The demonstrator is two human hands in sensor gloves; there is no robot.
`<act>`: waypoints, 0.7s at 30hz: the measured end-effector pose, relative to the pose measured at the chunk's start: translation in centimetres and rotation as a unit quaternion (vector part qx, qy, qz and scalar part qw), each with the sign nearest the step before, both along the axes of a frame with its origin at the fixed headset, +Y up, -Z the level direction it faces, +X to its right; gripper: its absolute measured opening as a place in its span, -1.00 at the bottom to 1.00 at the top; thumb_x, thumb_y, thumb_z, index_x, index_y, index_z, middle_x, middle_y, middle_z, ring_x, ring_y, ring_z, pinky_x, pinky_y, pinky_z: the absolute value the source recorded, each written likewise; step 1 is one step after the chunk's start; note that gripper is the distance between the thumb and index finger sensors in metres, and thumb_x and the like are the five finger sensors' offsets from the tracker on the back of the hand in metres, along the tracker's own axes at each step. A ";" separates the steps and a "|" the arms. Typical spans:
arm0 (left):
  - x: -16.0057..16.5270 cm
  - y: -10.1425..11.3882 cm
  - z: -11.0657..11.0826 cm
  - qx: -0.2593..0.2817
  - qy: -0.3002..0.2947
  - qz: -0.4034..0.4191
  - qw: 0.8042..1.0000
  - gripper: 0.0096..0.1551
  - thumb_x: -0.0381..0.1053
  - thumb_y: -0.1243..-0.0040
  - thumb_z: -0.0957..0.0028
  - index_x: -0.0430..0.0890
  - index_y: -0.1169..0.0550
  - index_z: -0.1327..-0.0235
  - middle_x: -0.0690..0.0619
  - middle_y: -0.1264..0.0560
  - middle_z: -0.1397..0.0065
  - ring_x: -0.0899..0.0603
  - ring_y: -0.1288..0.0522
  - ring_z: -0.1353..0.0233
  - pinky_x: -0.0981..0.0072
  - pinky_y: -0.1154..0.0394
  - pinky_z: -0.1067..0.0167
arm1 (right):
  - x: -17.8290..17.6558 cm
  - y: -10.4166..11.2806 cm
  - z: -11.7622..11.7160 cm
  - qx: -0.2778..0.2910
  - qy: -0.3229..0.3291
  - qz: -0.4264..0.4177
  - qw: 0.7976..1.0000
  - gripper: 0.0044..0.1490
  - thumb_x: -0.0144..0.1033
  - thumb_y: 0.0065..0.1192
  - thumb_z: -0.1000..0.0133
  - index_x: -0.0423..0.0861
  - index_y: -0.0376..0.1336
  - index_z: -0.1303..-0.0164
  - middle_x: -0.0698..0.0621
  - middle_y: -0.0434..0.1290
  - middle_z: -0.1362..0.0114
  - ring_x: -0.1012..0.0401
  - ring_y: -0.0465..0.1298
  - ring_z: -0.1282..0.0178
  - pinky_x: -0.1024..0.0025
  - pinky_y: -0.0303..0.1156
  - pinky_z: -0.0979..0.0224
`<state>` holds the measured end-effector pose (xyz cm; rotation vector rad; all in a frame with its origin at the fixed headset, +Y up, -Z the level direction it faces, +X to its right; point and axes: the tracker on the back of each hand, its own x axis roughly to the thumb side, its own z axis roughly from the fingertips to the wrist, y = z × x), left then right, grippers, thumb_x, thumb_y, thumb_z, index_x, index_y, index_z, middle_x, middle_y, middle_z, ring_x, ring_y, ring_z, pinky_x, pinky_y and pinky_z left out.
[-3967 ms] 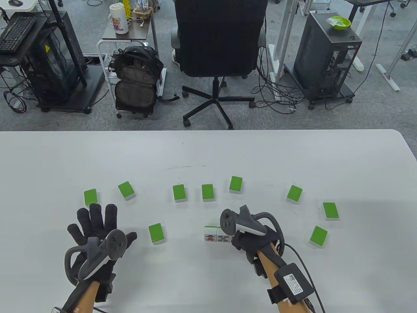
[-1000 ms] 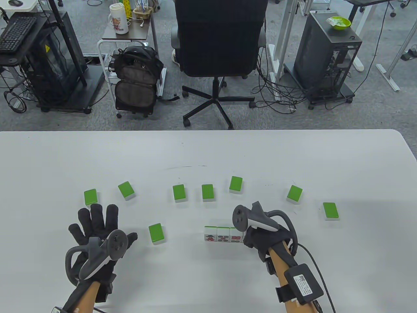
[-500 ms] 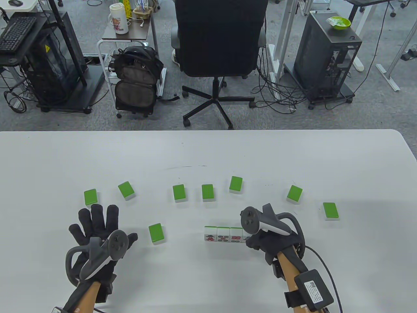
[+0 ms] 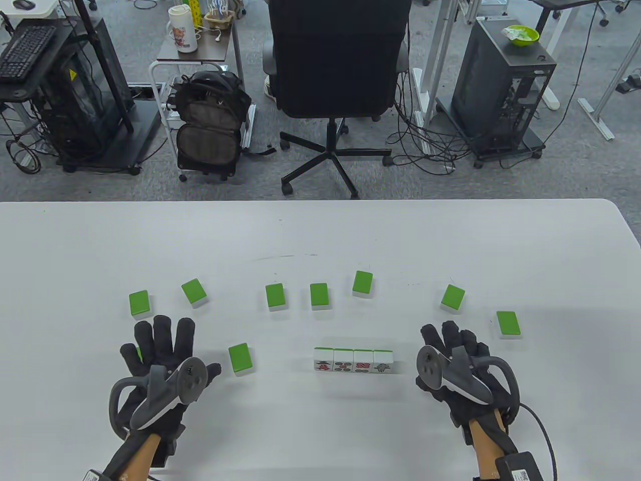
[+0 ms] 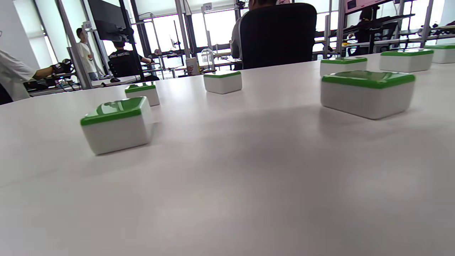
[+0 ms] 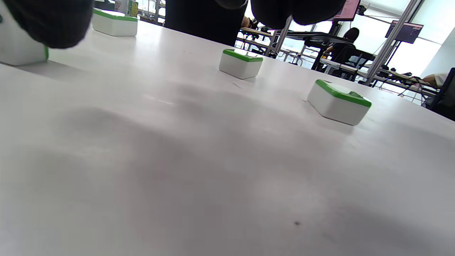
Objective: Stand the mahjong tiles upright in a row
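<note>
White with green backs, four tiles (image 4: 353, 361) stand upright side by side in a row near the front middle of the surface (image 4: 320, 230), their painted faces toward the person. Eight more tiles lie flat, green side up: seven in a loose arc (image 4: 319, 294) behind the row and one (image 4: 239, 358) to its left. The left hand (image 4: 160, 368) rests flat with fingers spread, grasping nothing (that lone tile sits just beside its thumb). The right hand (image 4: 458, 368) lies released, fingers apart, to the right of the row and clear of it.
</note>
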<state>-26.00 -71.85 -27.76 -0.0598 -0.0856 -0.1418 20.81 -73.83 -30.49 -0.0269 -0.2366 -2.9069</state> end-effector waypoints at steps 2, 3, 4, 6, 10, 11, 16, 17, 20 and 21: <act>1.2 -0.2 0.0 -0.012 -0.030 -0.008 0.999 0.22 0.54 0.25 -0.31 -0.18 0.38 -0.73 -0.44 0.43 -0.72 -0.69 0.35 -0.62 -0.65 0.18 -0.48 | 0.4 -0.1 -0.1 0.004 -0.009 -0.013 1.000 0.28 0.36 0.11 0.01 0.08 -0.45 -0.61 -0.26 -0.21 -0.77 -0.32 0.08 -0.73 -0.35 0.11 -0.64; 2.0 -0.5 0.0 -0.025 -0.050 -0.008 0.998 0.21 0.54 0.25 -0.31 -0.18 0.38 -0.73 -0.44 0.43 -0.72 -0.70 0.33 -0.62 -0.65 0.16 -0.49 | 0.5 -0.1 -0.1 0.003 -0.013 -0.021 1.000 0.27 0.36 0.11 0.01 0.08 -0.45 -0.62 -0.26 -0.21 -0.77 -0.32 0.08 -0.73 -0.35 0.11 -0.64; 2.8 -0.7 0.0 -0.042 -0.070 -0.007 0.997 0.21 0.54 0.25 -0.31 -0.18 0.38 -0.73 -0.45 0.42 -0.72 -0.72 0.31 -0.62 -0.64 0.14 -0.49 | 0.7 -0.1 0.0 0.002 -0.017 -0.025 1.000 0.27 0.36 0.11 0.01 0.08 -0.44 -0.61 -0.26 -0.21 -0.77 -0.31 0.09 -0.73 -0.35 0.11 -0.64; 4.0 -1.1 0.0 -0.069 -0.099 -0.011 0.993 0.20 0.54 0.26 -0.32 -0.17 0.38 -0.73 -0.46 0.42 -0.72 -0.75 0.25 -0.62 -0.62 0.08 -0.50 | 0.8 -0.1 0.0 0.001 -0.020 -0.025 0.999 0.27 0.36 0.10 0.01 0.08 -0.44 -0.62 -0.26 -0.21 -0.77 -0.31 0.09 -0.73 -0.35 0.11 -0.64; 6.2 -2.1 0.0 -0.120 -0.138 -0.042 0.982 0.18 0.53 0.26 -0.32 -0.15 0.38 -0.73 -0.47 0.40 -0.72 -0.78 0.17 -0.61 -0.57 -0.01 -0.52 | 1.0 -0.3 0.1 -0.006 -0.025 -0.032 0.999 0.27 0.36 0.10 0.01 0.07 -0.44 -0.62 -0.27 -0.21 -0.76 -0.31 0.09 -0.73 -0.34 0.12 -0.64; 6.7 -2.3 -0.2 -0.134 -0.143 -0.053 0.979 0.17 0.53 0.26 -0.32 -0.15 0.38 -0.74 -0.47 0.40 -0.72 -0.78 0.16 -0.61 -0.57 -0.03 -0.52 | 1.0 -0.2 0.1 -0.008 -0.026 -0.033 0.999 0.27 0.36 0.10 0.00 0.07 -0.45 -0.62 -0.27 -0.20 -0.76 -0.31 0.09 -0.73 -0.34 0.12 -0.64; 7.7 -3.3 -1.6 -0.183 -0.130 -0.074 0.972 0.13 0.51 0.27 -0.33 -0.11 0.36 -0.75 -0.49 0.39 -0.72 -0.79 0.08 -0.61 -0.52 -0.11 -0.53 | 0.9 -0.3 0.2 -0.014 -0.025 -0.030 0.999 0.27 0.36 0.09 0.00 0.06 -0.45 -0.61 -0.27 -0.21 -0.76 -0.31 0.10 -0.72 -0.33 0.12 -0.64; 7.8 -3.4 -1.9 -0.192 -0.126 -0.075 0.970 0.11 0.51 0.27 -0.34 -0.09 0.34 -0.76 -0.49 0.38 -0.73 -0.78 0.04 -0.61 -0.50 -0.14 -0.53 | 0.9 -0.3 0.2 -0.015 -0.024 -0.029 0.999 0.27 0.36 0.09 0.00 0.07 -0.45 -0.61 -0.27 -0.21 -0.76 -0.31 0.10 -0.72 -0.33 0.12 -0.64; 8.0 -3.9 -2.8 -0.238 -0.118 -0.063 0.962 0.05 0.49 0.28 -0.36 -0.08 0.24 -0.81 -0.48 0.31 -0.75 -0.70 -0.07 -0.64 -0.41 -0.20 -0.54 | 0.9 -0.4 0.1 -0.014 -0.023 -0.027 0.999 0.26 0.36 0.09 0.00 0.07 -0.45 -0.61 -0.27 -0.21 -0.76 -0.31 0.10 -0.72 -0.33 0.13 -0.64; 8.0 -4.0 -2.9 -0.245 -0.118 -0.060 0.961 0.04 0.48 0.28 -0.36 -0.10 0.21 -0.82 -0.49 0.33 -0.73 -0.66 -0.09 -0.65 -0.36 -0.21 -0.55 | 0.9 -0.4 0.1 -0.014 -0.022 -0.027 0.999 0.26 0.36 0.09 0.00 0.06 -0.45 -0.61 -0.27 -0.21 -0.76 -0.31 0.11 -0.72 -0.33 0.13 -0.64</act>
